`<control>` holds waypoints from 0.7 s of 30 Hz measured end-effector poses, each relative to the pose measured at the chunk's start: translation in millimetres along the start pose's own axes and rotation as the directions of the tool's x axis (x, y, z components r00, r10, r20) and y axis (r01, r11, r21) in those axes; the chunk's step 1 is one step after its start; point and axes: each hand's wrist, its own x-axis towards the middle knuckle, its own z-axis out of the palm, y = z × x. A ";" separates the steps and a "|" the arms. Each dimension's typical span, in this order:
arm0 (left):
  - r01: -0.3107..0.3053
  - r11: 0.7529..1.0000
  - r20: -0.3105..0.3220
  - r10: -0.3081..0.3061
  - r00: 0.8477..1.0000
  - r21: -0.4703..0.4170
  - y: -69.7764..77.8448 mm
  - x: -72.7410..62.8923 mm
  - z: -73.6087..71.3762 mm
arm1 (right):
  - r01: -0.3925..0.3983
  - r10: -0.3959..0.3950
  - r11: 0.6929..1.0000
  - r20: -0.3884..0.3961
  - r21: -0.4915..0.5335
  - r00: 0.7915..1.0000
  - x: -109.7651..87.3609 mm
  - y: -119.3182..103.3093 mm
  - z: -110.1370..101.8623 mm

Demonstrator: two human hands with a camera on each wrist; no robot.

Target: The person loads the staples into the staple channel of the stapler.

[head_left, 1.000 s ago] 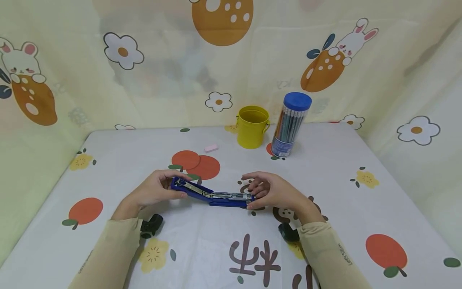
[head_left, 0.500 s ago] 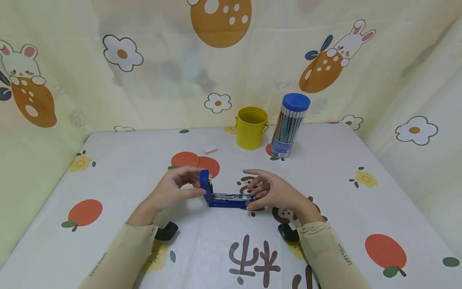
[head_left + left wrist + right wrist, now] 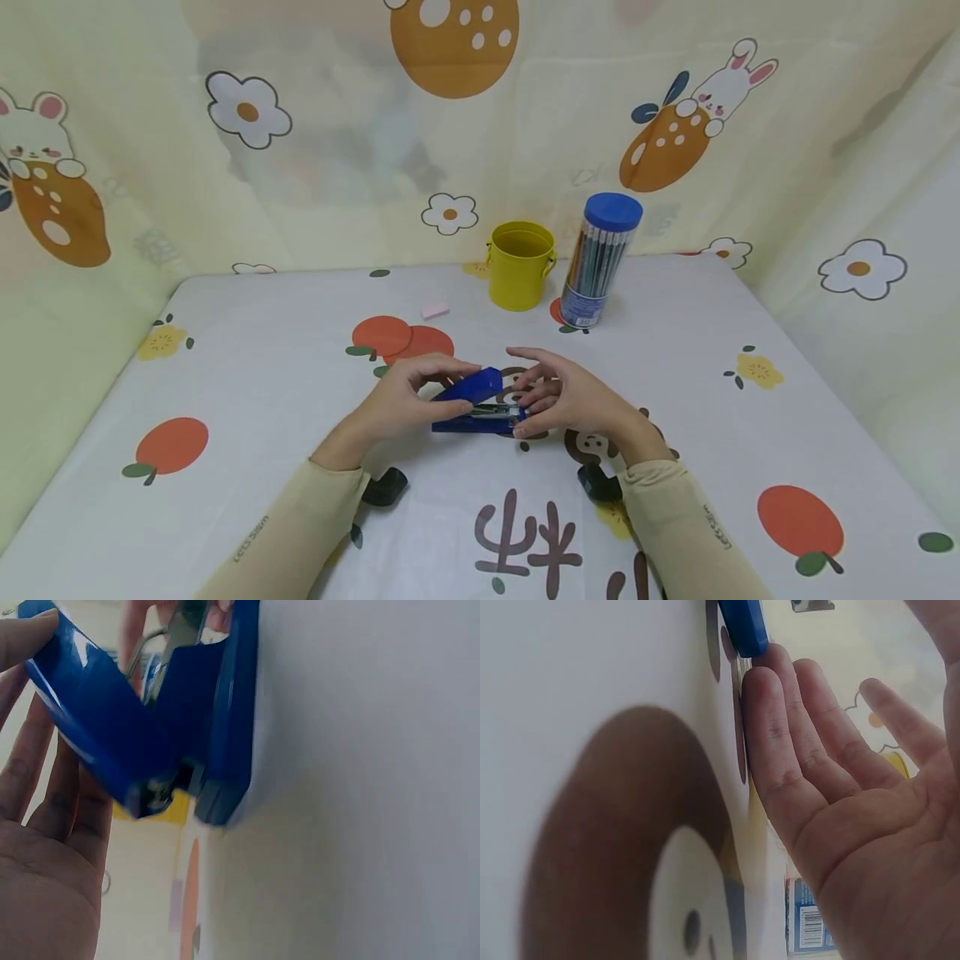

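A blue stapler (image 3: 472, 423) lies on the table, its top arm (image 3: 476, 387) raised at a slant over the base, with the metal staple channel showing between them. My left hand (image 3: 408, 404) pinches that top arm between thumb and fingers; in the left wrist view the thumb (image 3: 37, 630) presses on its blue shell. At the base's far right end, my right hand (image 3: 573, 404) holds the tip with its thumb and lower fingers, while the index finger sticks out above. The right wrist view shows the fingertips (image 3: 763, 682) against the stapler's end; the thumb's contact is hidden there.
Behind the hands stand a yellow bucket (image 3: 519, 283) and a blue-lidded tub of pencils (image 3: 596, 267). A small pink eraser (image 3: 435, 311) lies left of the bucket. A patterned cloth (image 3: 225, 367) covers the table, and a printed curtain (image 3: 337, 192) hangs along its back.
My left hand has swung the stapler's top arm from folded out at the left, through upright, over to the right above the base. My right hand has stayed at the base's end.
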 end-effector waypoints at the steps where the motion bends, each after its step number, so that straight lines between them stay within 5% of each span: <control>1: 0.006 1.000 0.009 -0.006 1.000 0.015 0.2 1.3 1.9 | -0.002 0.002 1.000 -0.001 0.001 1.000 0.0 -0.2 -0.1; 13: 0.119 0.989 0.075 -0.126 0.989 0.091 3.9 8.1 16.0 | -0.020 0.020 0.999 0.004 0.031 1.000 0.6 2.1 0.6; 21: 0.082 0.992 0.011 -0.084 0.996 0.096 3.6 9.3 26.4 | -0.003 0.003 1.000 0.003 -0.018 1.000 -1.3 2.1 1.3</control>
